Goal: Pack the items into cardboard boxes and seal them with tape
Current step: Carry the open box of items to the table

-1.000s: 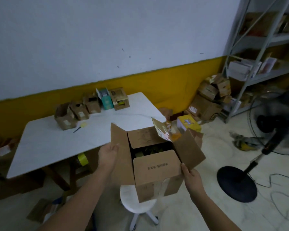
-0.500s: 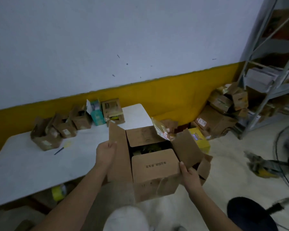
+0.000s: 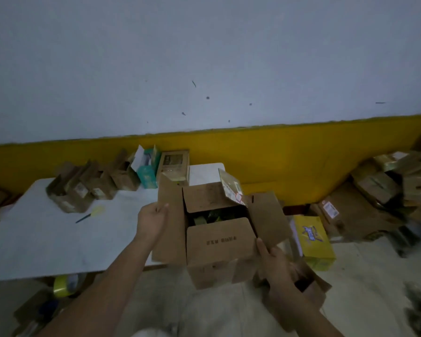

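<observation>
You hold the open cardboard box [image 3: 220,242] with both hands.
Your left hand [image 3: 153,221] pinches its left flap and your right hand [image 3: 276,262] grips the right flap, beside the counter [image 3: 46,239].

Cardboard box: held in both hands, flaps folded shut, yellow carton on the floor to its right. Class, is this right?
No. The head view shows the cardboard box with flaps open; left hand and right hand do hold it, yellow carton on the floor to its right.

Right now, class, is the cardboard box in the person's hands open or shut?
Open: the cardboard box has its flaps spread apart, and contents show inside.
</observation>
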`<state>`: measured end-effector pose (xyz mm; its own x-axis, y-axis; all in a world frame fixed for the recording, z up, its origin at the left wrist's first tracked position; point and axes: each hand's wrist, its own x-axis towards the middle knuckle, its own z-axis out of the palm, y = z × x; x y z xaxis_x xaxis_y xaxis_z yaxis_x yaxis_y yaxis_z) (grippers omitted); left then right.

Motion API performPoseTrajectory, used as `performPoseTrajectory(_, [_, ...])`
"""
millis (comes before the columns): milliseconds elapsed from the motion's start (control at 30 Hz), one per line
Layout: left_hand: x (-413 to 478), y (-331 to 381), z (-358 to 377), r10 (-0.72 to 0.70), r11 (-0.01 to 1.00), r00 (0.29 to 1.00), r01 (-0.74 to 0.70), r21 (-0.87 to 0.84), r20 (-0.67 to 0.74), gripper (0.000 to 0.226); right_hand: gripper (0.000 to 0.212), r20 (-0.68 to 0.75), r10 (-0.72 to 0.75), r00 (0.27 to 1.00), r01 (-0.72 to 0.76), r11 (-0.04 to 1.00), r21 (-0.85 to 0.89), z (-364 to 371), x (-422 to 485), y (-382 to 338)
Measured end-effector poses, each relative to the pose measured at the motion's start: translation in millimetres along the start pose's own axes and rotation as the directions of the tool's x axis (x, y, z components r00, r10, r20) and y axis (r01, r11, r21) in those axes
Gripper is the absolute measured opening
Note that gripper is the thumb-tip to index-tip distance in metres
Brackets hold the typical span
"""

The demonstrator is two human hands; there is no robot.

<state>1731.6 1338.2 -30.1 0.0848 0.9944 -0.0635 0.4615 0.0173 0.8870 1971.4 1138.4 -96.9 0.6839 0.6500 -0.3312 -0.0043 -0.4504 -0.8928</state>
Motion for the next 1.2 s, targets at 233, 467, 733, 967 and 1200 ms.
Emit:
performPoseTrajectory(233, [77, 5, 19, 0.007, 0.999, 1.000, -0.006, 0.034, -0.008, 0.039, 0.050, 0.025, 0.012, 1.000, -0.011, 0.999, -0.045, 35, 78, -29])
performPoseTrajectory(467, [165, -14, 4, -0.018, 0.998, 1.000, 0.019, 0.062, -0.025, 0.043, 0.061, 0.132, 0.137, 0.982, -0.129, 0.989, -0.066, 96, 138, -65])
performPoseTrajectory(733, [226, -38, -56, -0.066, 0.980, 0.995, 0.080, 0.180, -0.080, 0.027, 0.023, 0.226, 0.044, 0.973, -0.063, 0.995, 0.079, 173, 171, -100])
performPoseTrajectory(967, [254, -57, -84, -0.140, 0.963, 0.985, 0.160, 0.218, -0.106, 0.033, 0.031, 0.438, -0.049, 0.898, 0.029, 0.998, 0.051, 198, 197, -110])
performPoseTrajectory(1200, [254, -79, -90, -0.132, 0.950, 0.983, 0.163, 0.268, -0.131, 0.027, 0.047, 0.558, 0.054, 0.828, -0.034, 0.998, -0.048, 206, 209, -96])
